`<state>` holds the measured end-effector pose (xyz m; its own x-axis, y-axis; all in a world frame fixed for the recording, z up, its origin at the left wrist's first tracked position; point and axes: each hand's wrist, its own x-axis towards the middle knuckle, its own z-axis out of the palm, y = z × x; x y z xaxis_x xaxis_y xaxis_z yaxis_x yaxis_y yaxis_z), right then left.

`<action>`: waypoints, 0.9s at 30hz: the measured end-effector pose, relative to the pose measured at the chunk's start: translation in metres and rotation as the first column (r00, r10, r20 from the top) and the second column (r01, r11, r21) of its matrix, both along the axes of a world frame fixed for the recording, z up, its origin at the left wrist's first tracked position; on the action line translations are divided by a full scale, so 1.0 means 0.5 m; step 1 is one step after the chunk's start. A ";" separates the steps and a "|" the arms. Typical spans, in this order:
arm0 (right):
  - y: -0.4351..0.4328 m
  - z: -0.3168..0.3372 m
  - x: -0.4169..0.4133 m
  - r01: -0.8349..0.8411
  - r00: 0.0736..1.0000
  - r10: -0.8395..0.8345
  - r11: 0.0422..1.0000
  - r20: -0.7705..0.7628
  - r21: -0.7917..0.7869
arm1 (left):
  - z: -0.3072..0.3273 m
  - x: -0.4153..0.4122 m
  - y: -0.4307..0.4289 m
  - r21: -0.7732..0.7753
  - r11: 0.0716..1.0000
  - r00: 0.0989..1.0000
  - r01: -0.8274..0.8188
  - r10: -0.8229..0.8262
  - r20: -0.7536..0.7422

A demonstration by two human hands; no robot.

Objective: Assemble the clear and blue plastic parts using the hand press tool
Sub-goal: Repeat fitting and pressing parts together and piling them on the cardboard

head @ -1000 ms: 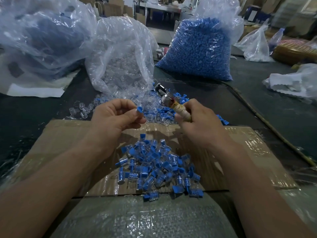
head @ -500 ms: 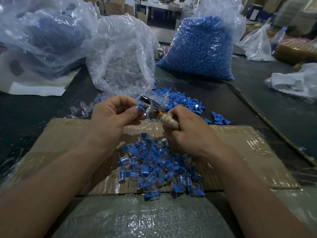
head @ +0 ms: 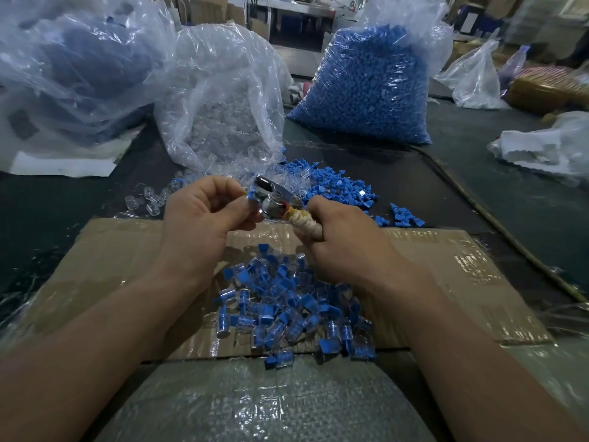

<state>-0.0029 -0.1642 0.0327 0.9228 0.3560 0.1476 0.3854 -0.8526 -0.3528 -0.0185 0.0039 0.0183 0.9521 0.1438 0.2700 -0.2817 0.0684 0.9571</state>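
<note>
My left hand [head: 204,218] pinches a small blue and clear part [head: 252,197] and holds it against the metal jaws of the hand press tool [head: 274,199]. The tool's wrapped handle is gripped by my right hand [head: 347,244]. Below both hands a pile of assembled blue and clear parts [head: 287,307] lies on the cardboard sheet [head: 446,275]. Loose blue parts [head: 338,189] and loose clear parts [head: 146,199] are scattered on the dark table behind the hands.
An open bag of clear parts [head: 223,106] stands behind my left hand, a full bag of blue parts [head: 373,87] behind my right. A big plastic bag [head: 70,59] fills the far left. Crumpled white bags [head: 548,148] lie at the right. A woven sack [head: 264,406] lies in front.
My right hand has brought the tool left and nearer, up to the part in my left hand. The tool's jaws now meet the blue part. My left hand has barely moved.
</note>
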 end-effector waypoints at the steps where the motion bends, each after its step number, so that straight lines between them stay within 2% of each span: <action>1: 0.001 -0.001 0.000 0.006 1.000 -0.006 1.000 0.006 -0.002 | -0.001 0.000 0.001 0.004 1.000 1.000 -0.005 0.005 0.002; 8: 0.003 -0.009 0.001 -0.003 0.999 0.003 1.000 0.045 0.007 | 0.000 0.001 0.005 0.055 0.998 1.000 -0.027 0.027 0.005; 13: -0.012 -0.003 0.010 -0.036 0.999 0.035 0.998 0.025 0.044 | 0.003 -0.001 0.000 0.029 0.999 0.999 -0.031 0.031 -0.012; 17: -0.041 0.003 0.023 0.032 0.999 -0.033 0.999 0.003 0.032 | 0.008 -0.002 0.007 0.019 0.999 0.999 -0.044 0.044 -0.015; 23: -0.065 0.011 0.027 0.075 0.991 -0.079 0.996 -0.111 -0.047 | 0.015 -0.017 -0.001 0.129 0.970 0.977 0.205 -0.194 -0.090; 27: -0.065 0.017 0.028 0.072 0.981 -0.080 0.996 -0.174 -0.052 | 0.017 -0.022 -0.007 0.219 0.926 0.949 0.308 -0.282 -0.141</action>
